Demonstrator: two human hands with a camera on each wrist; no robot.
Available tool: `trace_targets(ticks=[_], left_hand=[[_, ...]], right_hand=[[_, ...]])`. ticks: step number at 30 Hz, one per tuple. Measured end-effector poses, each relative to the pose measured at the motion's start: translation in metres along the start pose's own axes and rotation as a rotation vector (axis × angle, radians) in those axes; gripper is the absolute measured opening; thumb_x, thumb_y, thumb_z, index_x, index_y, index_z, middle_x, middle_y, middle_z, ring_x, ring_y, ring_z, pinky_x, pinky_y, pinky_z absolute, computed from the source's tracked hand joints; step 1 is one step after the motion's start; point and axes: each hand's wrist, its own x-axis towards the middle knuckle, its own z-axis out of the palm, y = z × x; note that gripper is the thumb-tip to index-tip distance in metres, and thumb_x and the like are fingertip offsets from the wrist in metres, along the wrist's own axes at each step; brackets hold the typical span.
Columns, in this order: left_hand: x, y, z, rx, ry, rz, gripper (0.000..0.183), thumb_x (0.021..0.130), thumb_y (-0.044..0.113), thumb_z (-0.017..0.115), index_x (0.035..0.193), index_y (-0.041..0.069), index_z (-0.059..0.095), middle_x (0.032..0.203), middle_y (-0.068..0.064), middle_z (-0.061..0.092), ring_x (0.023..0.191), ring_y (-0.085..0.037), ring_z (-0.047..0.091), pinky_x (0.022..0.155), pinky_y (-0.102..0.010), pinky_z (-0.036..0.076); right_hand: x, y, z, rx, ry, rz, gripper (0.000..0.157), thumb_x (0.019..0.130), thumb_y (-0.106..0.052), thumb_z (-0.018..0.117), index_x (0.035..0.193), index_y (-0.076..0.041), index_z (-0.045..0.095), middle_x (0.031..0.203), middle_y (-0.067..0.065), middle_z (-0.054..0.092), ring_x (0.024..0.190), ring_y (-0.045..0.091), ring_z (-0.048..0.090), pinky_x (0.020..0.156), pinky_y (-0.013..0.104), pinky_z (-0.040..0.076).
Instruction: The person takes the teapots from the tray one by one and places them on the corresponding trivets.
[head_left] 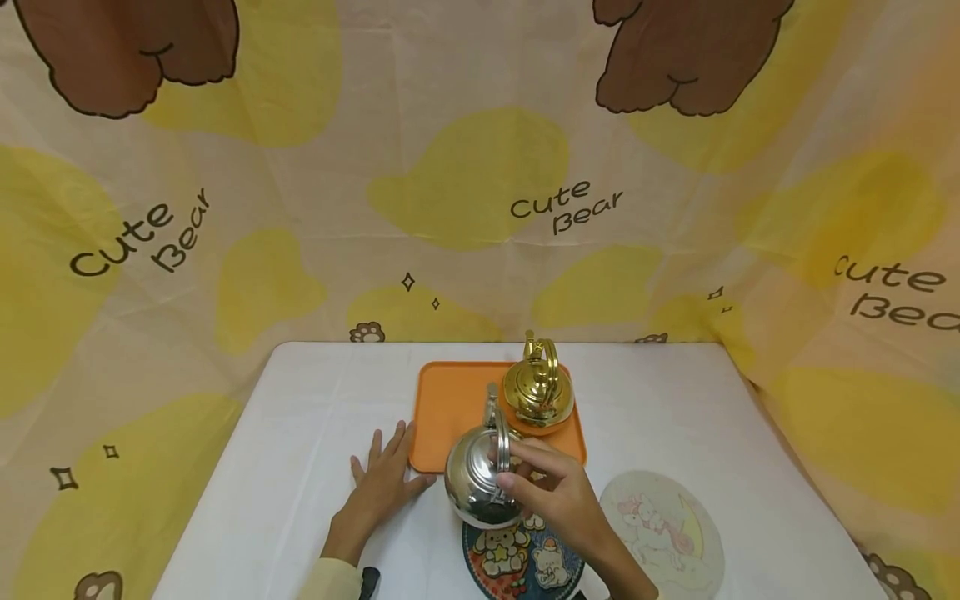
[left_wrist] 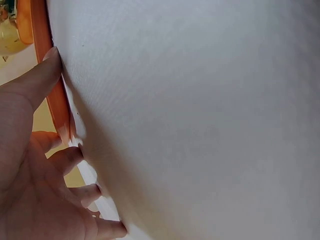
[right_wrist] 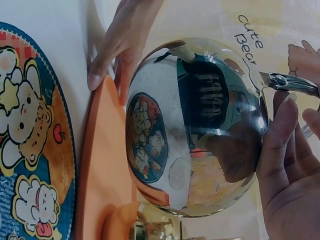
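Observation:
A shiny silver teapot [head_left: 468,483] is held by its upright handle in my right hand [head_left: 558,496], over the front edge of the orange tray [head_left: 450,408]. Fingers and thumb meet around that handle in the right wrist view, beside the round polished body [right_wrist: 200,125]. On the tray's right side stands a gold teapot [head_left: 536,396], partly behind the silver one. My left hand [head_left: 380,485] lies with spread fingers on the white table at the tray's front left corner. In the left wrist view its thumb [left_wrist: 42,75] touches the tray's orange rim [left_wrist: 57,105].
Below the silver teapot lies a round dark blue mat [head_left: 502,562] with cartoon animals. A pale round mat [head_left: 663,533] with a unicorn print is on the right. Behind the white table [head_left: 322,392] hangs a bear-print cloth [head_left: 465,183].

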Motion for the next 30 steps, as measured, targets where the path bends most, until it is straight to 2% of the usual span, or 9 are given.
trace_targets(ticks=[6, 14, 25, 30], left_hand=[[-0.001, 0.001, -0.001, 0.009, 0.006, 0.009, 0.099, 0.091, 0.047, 0.081, 0.168, 0.010, 0.029, 0.173, -0.020, 0.027, 0.158, -0.059, 0.010, 0.111, -0.091, 0.001], [0.000, 0.000, 0.000, 0.006, 0.004, 0.004, 0.100, 0.091, 0.047, 0.081, 0.168, 0.010, 0.029, 0.173, -0.020, 0.027, 0.158, -0.059, 0.010, 0.111, -0.090, 0.001], [-0.003, 0.001, -0.001, -0.006, 0.006, -0.005, 0.100, 0.091, 0.046, 0.081, 0.168, 0.011, 0.029, 0.174, -0.019, 0.025, 0.159, -0.058, 0.008, 0.111, -0.090, -0.001], [-0.001, 0.002, -0.001, -0.019, 0.012, 0.001, 0.100, 0.091, 0.047, 0.081, 0.168, 0.011, 0.029, 0.174, -0.019, 0.025, 0.159, -0.057, 0.008, 0.112, -0.090, -0.001]], right_hand=[[-0.005, 0.003, -0.001, 0.013, -0.001, -0.006, 0.037, 0.102, -0.002, 0.066, 0.139, -0.001, 0.068, 0.121, 0.017, 0.071, 0.081, 0.013, 0.066, 0.050, 0.040, 0.060], [-0.012, 0.002, -0.001, 0.002, 0.019, 0.025, 0.037, 0.101, -0.002, 0.068, 0.138, -0.002, 0.070, 0.122, 0.012, 0.072, 0.081, 0.012, 0.066, 0.049, 0.037, 0.060], [-0.019, 0.006, -0.002, 0.030, 0.004, -0.027, 0.036, 0.101, 0.002, 0.065, 0.137, 0.003, 0.068, 0.118, 0.019, 0.071, 0.079, 0.014, 0.066, 0.049, 0.038, 0.059], [-0.022, 0.008, -0.004, 0.012, 0.023, 0.004, 0.035, 0.100, 0.002, 0.067, 0.135, 0.002, 0.070, 0.118, 0.014, 0.072, 0.078, 0.013, 0.066, 0.049, 0.039, 0.059]])
